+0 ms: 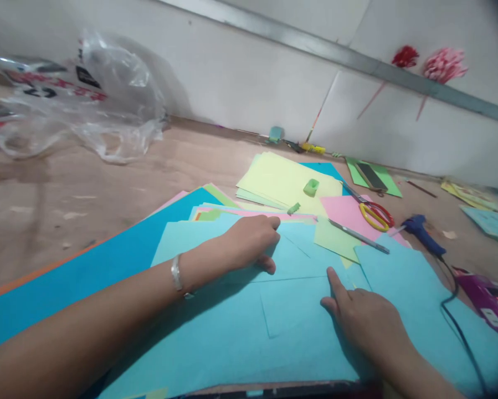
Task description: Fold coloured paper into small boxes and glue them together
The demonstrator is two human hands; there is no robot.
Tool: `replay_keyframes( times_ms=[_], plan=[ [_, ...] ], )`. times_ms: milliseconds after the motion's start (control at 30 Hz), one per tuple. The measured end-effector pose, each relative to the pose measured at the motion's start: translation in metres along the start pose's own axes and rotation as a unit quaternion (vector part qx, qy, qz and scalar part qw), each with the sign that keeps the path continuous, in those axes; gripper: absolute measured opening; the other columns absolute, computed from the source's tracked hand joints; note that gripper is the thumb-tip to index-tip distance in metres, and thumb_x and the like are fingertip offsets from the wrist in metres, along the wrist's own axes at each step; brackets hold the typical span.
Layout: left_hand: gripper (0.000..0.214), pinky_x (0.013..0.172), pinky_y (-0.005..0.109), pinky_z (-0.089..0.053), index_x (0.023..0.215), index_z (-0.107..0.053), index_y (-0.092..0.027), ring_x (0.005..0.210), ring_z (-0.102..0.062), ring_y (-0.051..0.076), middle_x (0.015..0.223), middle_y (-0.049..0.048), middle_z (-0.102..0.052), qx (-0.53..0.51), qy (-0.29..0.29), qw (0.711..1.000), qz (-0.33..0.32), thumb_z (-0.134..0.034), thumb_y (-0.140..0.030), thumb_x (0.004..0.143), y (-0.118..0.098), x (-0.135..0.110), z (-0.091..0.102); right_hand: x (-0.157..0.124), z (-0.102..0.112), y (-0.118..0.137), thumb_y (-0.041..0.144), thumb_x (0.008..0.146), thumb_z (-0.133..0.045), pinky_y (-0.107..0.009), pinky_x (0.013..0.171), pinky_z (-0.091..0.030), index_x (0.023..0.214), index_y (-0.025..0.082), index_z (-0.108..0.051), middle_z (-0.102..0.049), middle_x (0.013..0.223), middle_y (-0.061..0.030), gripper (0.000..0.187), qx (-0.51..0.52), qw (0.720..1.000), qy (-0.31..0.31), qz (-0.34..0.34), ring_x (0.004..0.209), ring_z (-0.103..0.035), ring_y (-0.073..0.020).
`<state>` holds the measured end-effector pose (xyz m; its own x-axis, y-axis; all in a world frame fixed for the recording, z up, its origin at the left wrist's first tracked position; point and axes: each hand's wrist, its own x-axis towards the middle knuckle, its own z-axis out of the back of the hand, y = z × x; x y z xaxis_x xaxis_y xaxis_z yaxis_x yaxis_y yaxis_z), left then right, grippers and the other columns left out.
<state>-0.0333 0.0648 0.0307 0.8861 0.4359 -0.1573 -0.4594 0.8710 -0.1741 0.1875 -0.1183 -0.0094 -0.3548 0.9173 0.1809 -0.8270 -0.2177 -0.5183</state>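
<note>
Large light blue paper sheets (215,332) lie in front of me, with a smaller cut piece of light blue paper (298,305) on top. My left hand (252,241) rests over the sheets, its fingers bent down and the thumb apart, with nothing visible between them. To the right, my right hand (363,316) has its index finger stretched out along the edge of the small piece, the thumb close below and the other fingers folded under. A silver pen-like tool (359,236) and scissors (371,210) with red and yellow handles lie beyond my right hand.
A blue glue gun (423,235) with a black cord lies at the right, near a purple object (487,302). Yellow paper (273,177) and pink paper (344,208) lie farther back. A clear plastic bag (119,94) stands against the wall. Paper flowers (445,65) hang on a metal strip.
</note>
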Motion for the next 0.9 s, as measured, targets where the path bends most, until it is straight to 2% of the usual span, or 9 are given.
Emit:
replay_keyframes(
  times_ms=[133, 200, 267, 333, 433, 633, 733, 833, 900],
  plan=[
    [0.033, 0.061, 0.026, -0.033, 0.086, -0.066, -0.016, 0.089, -0.06, 0.022, 0.098, 0.0061, -0.061, -0.015, -0.005, 1.0, -0.005, -0.077, -0.045, 0.075, 0.004, 0.001, -0.007, 0.0, 0.004, -0.005, 0.03, 0.099, -0.044, -0.03, 0.049, -0.02, 0.107, 0.007, -0.07, -0.055, 0.047, -0.004, 0.035, 0.014, 0.999, 0.002, -0.046, 0.043, -0.053, -0.0168],
    [0.035, 0.062, 0.026, -0.034, 0.088, -0.066, -0.017, 0.09, -0.06, 0.023, 0.1, 0.0062, -0.061, -0.019, -0.006, 1.0, -0.005, -0.078, -0.046, 0.073, 0.006, 0.002, -0.009, 0.009, 0.012, -0.002, 0.031, 0.097, -0.051, -0.03, 0.05, -0.023, 0.11, 0.007, -0.068, -0.058, 0.051, -0.0035, 0.032, 0.035, 0.998, -0.002, -0.052, 0.049, -0.055, -0.0172],
    [0.036, 0.063, 0.027, -0.036, 0.089, -0.067, -0.017, 0.088, -0.06, 0.023, 0.1, 0.0062, -0.061, -0.023, -0.011, 1.0, -0.012, -0.077, -0.048, 0.073, 0.007, 0.003, -0.01, 0.021, 0.021, 0.006, 0.036, 0.094, -0.058, -0.031, 0.052, -0.024, 0.121, 0.009, -0.063, -0.06, 0.056, -0.0029, 0.039, 0.08, 0.996, 0.009, -0.026, 0.053, -0.056, -0.0169],
    [0.035, 0.064, 0.027, -0.037, 0.089, -0.067, -0.017, 0.087, -0.061, 0.023, 0.099, 0.0067, -0.06, -0.029, -0.014, 0.999, -0.014, -0.077, -0.047, 0.074, 0.007, 0.004, -0.009, 0.033, 0.026, 0.016, 0.044, 0.093, -0.058, -0.031, 0.052, -0.024, 0.129, 0.012, -0.058, -0.063, 0.059, -0.0033, 0.048, 0.129, 0.99, 0.048, 0.01, 0.054, -0.057, -0.0173],
    [0.035, 0.065, 0.027, -0.037, 0.088, -0.067, -0.017, 0.087, -0.061, 0.023, 0.099, 0.0066, -0.06, -0.029, -0.011, 0.999, -0.006, -0.077, -0.047, 0.074, 0.005, 0.003, -0.007, 0.038, 0.025, 0.024, 0.047, 0.095, -0.055, -0.031, 0.051, -0.023, 0.132, 0.013, -0.057, -0.065, 0.059, -0.005, 0.051, 0.154, 0.984, 0.088, 0.031, 0.054, -0.058, -0.0181],
    [0.038, 0.064, 0.026, -0.036, 0.09, -0.065, -0.018, 0.088, -0.06, 0.022, 0.1, 0.0058, -0.061, -0.017, -0.011, 1.0, -0.011, -0.077, -0.05, 0.073, 0.005, 0.002, -0.008, 0.012, 0.003, 0.011, 0.041, 0.091, -0.062, -0.031, 0.05, -0.019, 0.123, 0.011, -0.065, -0.058, 0.049, -0.0018, 0.044, 0.077, 0.996, 0.046, -0.011, 0.046, -0.055, -0.0184],
    [0.038, 0.064, 0.026, -0.035, 0.089, -0.065, -0.018, 0.088, -0.06, 0.022, 0.1, 0.0059, -0.061, -0.018, -0.015, 1.0, -0.012, -0.077, -0.05, 0.074, 0.006, 0.002, -0.01, 0.001, -0.002, 0.004, 0.038, 0.094, -0.056, -0.03, 0.05, -0.018, 0.121, 0.01, -0.067, -0.056, 0.047, -0.0018, 0.04, 0.045, 0.998, 0.036, -0.01, 0.044, -0.053, -0.0178],
    [0.038, 0.063, 0.027, -0.035, 0.09, -0.066, -0.017, 0.087, -0.06, 0.022, 0.1, 0.006, -0.06, -0.02, -0.018, 1.0, -0.009, -0.077, -0.05, 0.073, 0.006, 0.001, -0.01, 0.002, 0.0, -0.003, 0.035, 0.097, -0.048, -0.03, 0.05, -0.018, 0.113, 0.008, -0.068, -0.055, 0.046, -0.0026, 0.037, 0.035, 0.999, 0.033, -0.007, 0.043, -0.05, -0.0171],
    [0.039, 0.062, 0.027, -0.034, 0.09, -0.067, -0.017, 0.087, -0.06, 0.022, 0.098, 0.0057, -0.06, -0.022, -0.019, 1.0, -0.009, -0.077, -0.05, 0.073, 0.006, 0.001, -0.01, 0.011, 0.005, -0.008, 0.03, 0.098, -0.047, -0.03, 0.051, -0.02, 0.106, 0.009, -0.069, -0.055, 0.049, -0.003, 0.031, 0.053, 0.999, 0.007, -0.001, 0.045, -0.05, -0.0174]
  ],
)
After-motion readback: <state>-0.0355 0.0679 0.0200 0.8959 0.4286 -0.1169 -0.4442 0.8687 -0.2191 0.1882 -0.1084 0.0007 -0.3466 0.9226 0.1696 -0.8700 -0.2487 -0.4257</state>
